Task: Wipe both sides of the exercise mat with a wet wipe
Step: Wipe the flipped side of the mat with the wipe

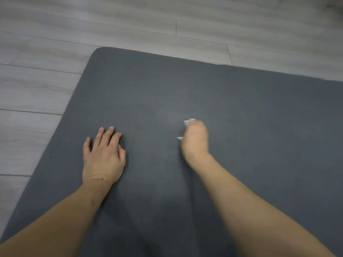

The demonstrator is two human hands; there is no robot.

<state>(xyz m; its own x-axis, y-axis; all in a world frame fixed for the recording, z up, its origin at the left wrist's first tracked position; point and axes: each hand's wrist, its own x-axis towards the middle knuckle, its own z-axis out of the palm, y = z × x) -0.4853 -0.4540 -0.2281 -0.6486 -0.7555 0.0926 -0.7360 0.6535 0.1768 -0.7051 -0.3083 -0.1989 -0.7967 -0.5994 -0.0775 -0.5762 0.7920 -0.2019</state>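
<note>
- Your right hand point(195, 139) is curled into a fist around the crumpled white wet wipe point(187, 123), with only small white corners showing past the knuckles and at the thumb side; it presses down on the dark grey foam exercise mat point(241, 112) and is blurred, which suggests a stroke under way.
- Your left hand point(104, 156) lies flat with its fingers straight and spread, palm down on the mat, holding nothing; it looks to be bracing you and pinning the mat.
- The mat lies flat on the pale grey wood-plank floor point(55, 34). Its rounded far-left corner is ahead of your left hand, its far edge runs across the view to the right, and its long axis runs off to your right, out of view.
- The relation that matters: most of the visible unwiped mat lies to the right of and beyond the wipe, so your right hand is the nearer one and should carry the strokes that way.
- The strip by the left edge sits beside your left hand; reaching it means crossing over or shifting that hand.
- Judging by the mat lying face up and flat, the underside is not yet done.
</note>
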